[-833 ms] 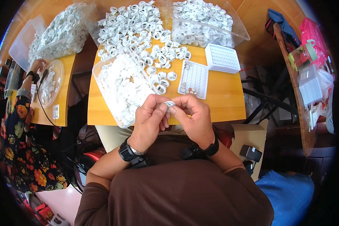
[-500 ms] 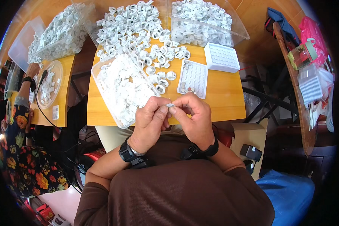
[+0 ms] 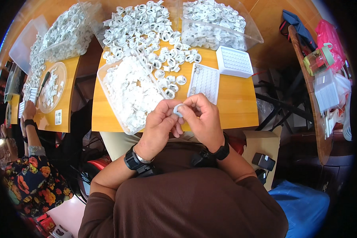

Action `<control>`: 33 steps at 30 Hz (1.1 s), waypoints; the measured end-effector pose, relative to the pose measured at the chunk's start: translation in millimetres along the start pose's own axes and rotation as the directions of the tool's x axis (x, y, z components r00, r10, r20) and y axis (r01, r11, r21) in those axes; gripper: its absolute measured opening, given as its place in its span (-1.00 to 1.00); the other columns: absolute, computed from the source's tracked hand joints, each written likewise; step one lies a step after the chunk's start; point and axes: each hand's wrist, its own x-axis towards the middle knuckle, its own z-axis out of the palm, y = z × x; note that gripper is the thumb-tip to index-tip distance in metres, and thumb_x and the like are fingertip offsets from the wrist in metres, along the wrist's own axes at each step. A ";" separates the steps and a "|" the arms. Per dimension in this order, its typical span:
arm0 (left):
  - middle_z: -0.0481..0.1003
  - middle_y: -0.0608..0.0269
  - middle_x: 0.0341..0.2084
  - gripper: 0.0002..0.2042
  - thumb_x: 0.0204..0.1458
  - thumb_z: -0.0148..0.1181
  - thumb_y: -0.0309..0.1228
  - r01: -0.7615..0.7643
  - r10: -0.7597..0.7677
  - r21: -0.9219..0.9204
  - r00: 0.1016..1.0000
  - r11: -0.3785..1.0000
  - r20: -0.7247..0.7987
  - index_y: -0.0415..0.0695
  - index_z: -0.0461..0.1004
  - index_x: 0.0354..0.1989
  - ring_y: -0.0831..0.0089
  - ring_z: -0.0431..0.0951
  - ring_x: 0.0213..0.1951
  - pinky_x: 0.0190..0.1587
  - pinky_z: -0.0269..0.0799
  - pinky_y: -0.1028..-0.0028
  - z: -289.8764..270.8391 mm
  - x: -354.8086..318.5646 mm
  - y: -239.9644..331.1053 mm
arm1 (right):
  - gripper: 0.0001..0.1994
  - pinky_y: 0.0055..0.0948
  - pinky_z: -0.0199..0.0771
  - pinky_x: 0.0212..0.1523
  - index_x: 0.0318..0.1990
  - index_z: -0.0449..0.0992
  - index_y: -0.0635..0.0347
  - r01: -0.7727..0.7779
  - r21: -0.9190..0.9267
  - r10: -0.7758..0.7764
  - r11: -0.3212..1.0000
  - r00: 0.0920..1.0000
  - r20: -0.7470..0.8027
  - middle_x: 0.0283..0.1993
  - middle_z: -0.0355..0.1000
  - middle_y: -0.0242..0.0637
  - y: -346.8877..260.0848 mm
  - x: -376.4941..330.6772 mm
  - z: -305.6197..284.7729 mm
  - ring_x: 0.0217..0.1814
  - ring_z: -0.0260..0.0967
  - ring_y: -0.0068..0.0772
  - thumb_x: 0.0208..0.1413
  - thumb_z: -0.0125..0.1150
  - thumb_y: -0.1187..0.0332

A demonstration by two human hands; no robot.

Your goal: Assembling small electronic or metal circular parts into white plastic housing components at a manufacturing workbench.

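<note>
My left hand (image 3: 159,126) and my right hand (image 3: 202,119) meet over the near edge of the wooden table (image 3: 234,107). Together they pinch a small white plastic ring (image 3: 178,110) between thumbs and fingertips. Just beyond the hands lies a white grid tray (image 3: 204,82) with a few small pieces in its cells. To its left stands a clear bin (image 3: 131,93) full of small white parts. Loose white rings (image 3: 168,65) are scattered across the middle of the table.
A second white grid tray (image 3: 235,61) lies at the back right. Clear bins of white parts (image 3: 214,23) line the far edge. A person in a floral top (image 3: 31,178) works at a neighbouring table (image 3: 63,107) on the left. Shelves with clutter (image 3: 325,87) stand right.
Both hands have stayed together at the table's edge, shifting only slightly while turning the white ring between the fingers. The neighbour's hand on the left has drawn back from the round dish.
</note>
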 end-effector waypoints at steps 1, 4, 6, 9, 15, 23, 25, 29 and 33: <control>0.45 0.20 -0.41 -0.73 0.14 -0.15 -0.59 0.008 -0.008 0.021 1.000 1.000 0.007 -0.27 0.27 0.03 0.54 0.47 -0.50 -0.49 0.41 0.62 0.3 -0.2 0.8 | -0.92 -0.59 0.37 -0.53 -0.35 0.41 0.30 -0.001 0.000 0.001 1.000 1.000 -0.001 -0.56 0.43 -0.35 0.9 0.6 0.3 -0.55 0.39 -0.63 0.10 0.18 0.49; 0.44 0.24 -0.43 -0.71 0.13 -0.16 -0.61 0.027 -0.027 0.053 1.000 0.998 0.002 -0.27 0.28 0.04 0.59 0.45 -0.52 -0.49 0.40 0.64 1.2 -1.6 1.5 | -0.89 -0.55 0.33 -0.57 -0.39 0.38 0.27 0.027 -0.069 -0.028 0.997 0.999 -0.019 -0.59 0.42 -0.31 2.2 1.5 2.4 -0.58 0.39 -0.59 0.11 0.17 0.47; 0.43 0.28 -0.45 -0.69 0.12 -0.17 -0.62 0.039 -0.039 0.063 0.999 0.997 -0.011 -0.27 0.29 0.05 0.63 0.44 -0.53 -0.49 0.39 0.66 2.9 -2.9 2.2 | -0.88 -0.50 0.31 -0.58 -0.39 0.37 0.27 0.095 -0.215 -0.108 0.972 0.993 -0.046 -0.60 0.40 -0.26 -2.3 0.6 3.1 -0.60 0.38 -0.52 0.12 0.16 0.45; 0.44 0.27 -0.47 -0.68 0.11 -0.16 -0.62 0.009 -0.008 0.099 1.000 0.995 -0.007 -0.27 0.29 0.05 0.63 0.45 -0.53 -0.49 0.39 0.65 5.8 -4.0 3.0 | -0.87 -0.45 0.31 -0.57 -0.39 0.37 0.27 0.173 -0.300 -0.203 0.938 0.976 -0.073 -0.61 0.39 -0.24 3.2 1.4 3.2 -0.60 0.37 -0.46 0.14 0.14 0.43; 0.44 0.27 -0.46 -0.68 0.11 -0.17 -0.64 0.026 -0.025 0.044 0.999 0.999 -0.021 -0.29 0.30 0.05 0.62 0.46 -0.51 -0.46 0.41 0.64 2.6 -0.5 3.8 | -0.88 -0.48 0.34 -0.52 -0.36 0.40 0.29 0.040 -0.159 -0.048 0.986 0.998 -0.048 -0.57 0.41 -0.26 11.8 2.7 0.1 -0.56 0.39 -0.50 0.12 0.17 0.42; 0.44 0.24 -0.52 -0.66 0.06 -0.17 -0.66 -0.013 0.013 0.074 1.000 0.997 0.000 -0.29 0.33 0.04 0.57 0.47 -0.50 -0.44 0.42 0.59 -2.5 0.9 4.7 | -0.87 -0.65 0.40 -0.43 -0.31 0.40 0.30 -0.081 0.245 0.067 0.966 0.996 0.063 -0.46 0.47 -0.35 0.7 1.0 -1.4 -0.45 0.39 -0.71 0.03 0.25 0.52; 0.44 0.25 -0.55 -0.66 0.06 -0.15 -0.66 -0.083 0.081 0.176 0.997 0.981 0.016 -0.29 0.34 0.03 0.57 0.47 -0.52 -0.45 0.42 0.57 -4.3 -1.2 4.6 | -0.88 -0.64 0.38 -0.46 -0.34 0.42 0.30 -0.033 0.098 0.030 0.995 0.999 0.035 -0.50 0.45 -0.39 -1.1 -0.2 -1.2 -0.47 0.36 -0.74 0.02 0.26 0.52; 0.46 0.25 -0.52 -0.68 0.08 -0.12 -0.64 -0.176 0.168 0.356 0.984 0.918 0.053 -0.27 0.34 0.03 0.56 0.49 -0.49 -0.42 0.45 0.56 -3.1 -4.0 9.2 | -0.90 -0.64 0.44 -0.38 -0.33 0.44 0.33 0.000 -0.008 0.000 1.000 1.000 0.017 -0.43 0.50 -0.35 -10.9 -2.9 -1.5 -0.40 0.41 -0.71 0.03 0.25 0.55; 0.46 0.24 -0.43 -0.67 0.11 -0.11 -0.64 -0.181 0.163 0.343 0.983 0.922 0.081 -0.27 0.31 0.07 0.55 0.50 -0.45 -0.39 0.46 0.57 -3.6 -7.3 10.8 | -0.90 -0.63 0.40 -0.43 -0.31 0.48 0.33 0.061 -0.051 -0.060 0.997 0.998 0.021 -0.46 0.49 -0.37 -17.8 -4.7 -3.3 -0.46 0.38 -0.71 0.06 0.24 0.49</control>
